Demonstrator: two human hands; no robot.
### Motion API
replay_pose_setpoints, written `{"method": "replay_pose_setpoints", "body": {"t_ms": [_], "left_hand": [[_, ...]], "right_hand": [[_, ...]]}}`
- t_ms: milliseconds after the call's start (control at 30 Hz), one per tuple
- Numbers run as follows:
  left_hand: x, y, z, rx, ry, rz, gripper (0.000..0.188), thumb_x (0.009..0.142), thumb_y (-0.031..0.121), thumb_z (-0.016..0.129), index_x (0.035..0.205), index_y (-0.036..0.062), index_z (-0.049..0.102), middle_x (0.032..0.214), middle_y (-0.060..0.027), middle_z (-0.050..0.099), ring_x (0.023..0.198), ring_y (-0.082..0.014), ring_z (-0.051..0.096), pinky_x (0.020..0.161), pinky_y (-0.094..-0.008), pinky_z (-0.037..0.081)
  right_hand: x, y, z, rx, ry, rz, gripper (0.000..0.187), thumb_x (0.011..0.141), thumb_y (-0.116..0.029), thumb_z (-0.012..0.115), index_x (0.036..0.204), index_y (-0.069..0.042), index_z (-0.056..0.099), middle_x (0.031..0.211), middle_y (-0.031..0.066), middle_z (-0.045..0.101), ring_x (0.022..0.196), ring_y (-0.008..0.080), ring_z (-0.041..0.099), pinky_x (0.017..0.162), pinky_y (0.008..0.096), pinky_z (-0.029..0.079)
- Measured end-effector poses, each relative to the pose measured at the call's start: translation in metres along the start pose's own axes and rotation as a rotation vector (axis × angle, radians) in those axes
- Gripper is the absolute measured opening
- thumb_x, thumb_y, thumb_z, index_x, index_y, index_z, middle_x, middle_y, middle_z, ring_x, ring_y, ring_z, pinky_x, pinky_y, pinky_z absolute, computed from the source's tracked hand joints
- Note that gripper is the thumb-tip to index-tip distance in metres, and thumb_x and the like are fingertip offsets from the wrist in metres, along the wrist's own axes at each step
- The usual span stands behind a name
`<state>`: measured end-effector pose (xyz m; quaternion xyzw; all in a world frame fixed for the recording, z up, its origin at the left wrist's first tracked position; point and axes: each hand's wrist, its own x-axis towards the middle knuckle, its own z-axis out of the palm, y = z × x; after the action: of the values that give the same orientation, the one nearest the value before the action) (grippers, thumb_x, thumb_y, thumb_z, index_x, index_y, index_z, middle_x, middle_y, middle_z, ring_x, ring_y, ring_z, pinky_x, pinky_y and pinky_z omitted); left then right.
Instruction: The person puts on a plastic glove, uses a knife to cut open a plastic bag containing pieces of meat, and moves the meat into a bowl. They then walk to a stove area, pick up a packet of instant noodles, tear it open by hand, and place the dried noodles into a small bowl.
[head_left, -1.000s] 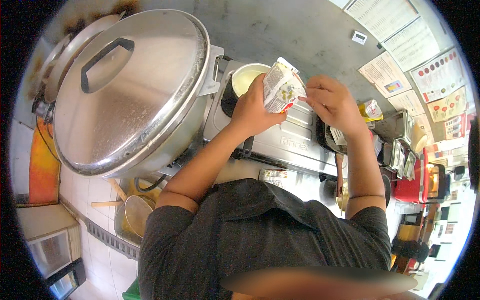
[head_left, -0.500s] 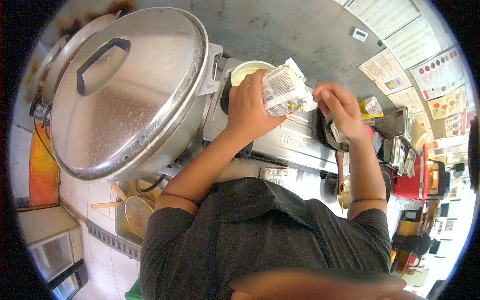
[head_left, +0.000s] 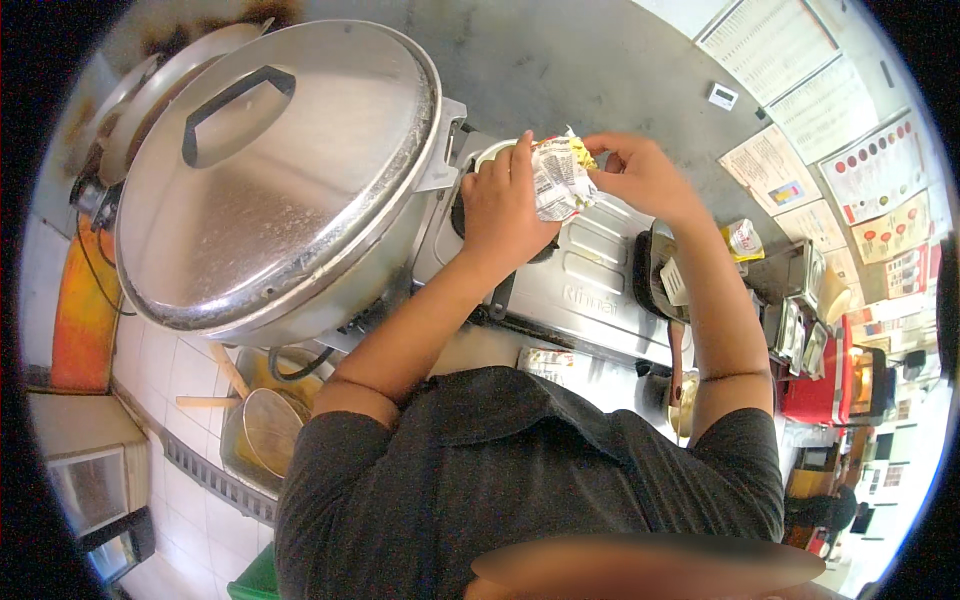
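Observation:
My left hand (head_left: 505,205) is wrapped round a white printed noodle packet (head_left: 558,182). Its upper end is torn, and yellow noodles (head_left: 582,152) show there. From the other side my right hand (head_left: 645,178) pinches the packet's torn edge with thumb and fingers; the fingertips are partly hidden. Both hands are above a silver gas stove (head_left: 598,255). Behind my left hand, mostly covered by it, a pale-rimmed pot (head_left: 490,152) sits on the left burner.
A large lidded steel pot (head_left: 330,190) fills the left side. On the stove's right a dark pan (head_left: 655,260) holds a white spatula (head_left: 673,283). Near the wall lies a yellow packet (head_left: 743,240). A strainer (head_left: 270,430) rests low left, and a red box (head_left: 815,385) stands far right.
My right hand has come left onto the packet's end. The packet is now torn open, with yellow noodles showing. The view has shifted slightly.

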<state>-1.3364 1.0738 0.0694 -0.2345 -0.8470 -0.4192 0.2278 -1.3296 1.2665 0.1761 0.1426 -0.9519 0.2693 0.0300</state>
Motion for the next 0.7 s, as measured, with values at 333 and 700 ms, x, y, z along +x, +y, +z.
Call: {"method": "replay_pose_setpoints", "body": {"t_ms": [333, 700], "left_hand": [[0.006, -0.012, 0.009, 0.048, -0.054, -0.109, 0.114, 0.064, 0.043, 0.087, 0.151, 0.0043, 0.026, 0.13, -0.0218, 0.052, 0.121, -0.0391, 0.051, 0.097, -0.0563, 0.038], [0.007, -0.017, 0.015, 0.022, -0.089, -0.114, 0.109, 0.063, 0.035, 0.088, 0.149, 0.0043, 0.03, 0.131, -0.0204, 0.053, 0.121, -0.0387, 0.052, 0.099, -0.0554, 0.039]], "right_hand": [[0.015, 0.001, 0.002, 0.082, -0.01, 0.021, 0.044, 0.085, -0.018, 0.067, 0.127, -0.003, 0.064, 0.112, 0.0167, 0.072, 0.096, 0.0224, 0.068, 0.088, 0.0347, 0.051], [0.025, 0.034, 0.005, 0.244, 0.005, 0.059, 0.039, 0.087, -0.004, 0.061, 0.126, -0.002, 0.063, 0.1, 0.0012, 0.068, 0.085, 0.0079, 0.058, 0.078, 0.025, 0.048]]}}
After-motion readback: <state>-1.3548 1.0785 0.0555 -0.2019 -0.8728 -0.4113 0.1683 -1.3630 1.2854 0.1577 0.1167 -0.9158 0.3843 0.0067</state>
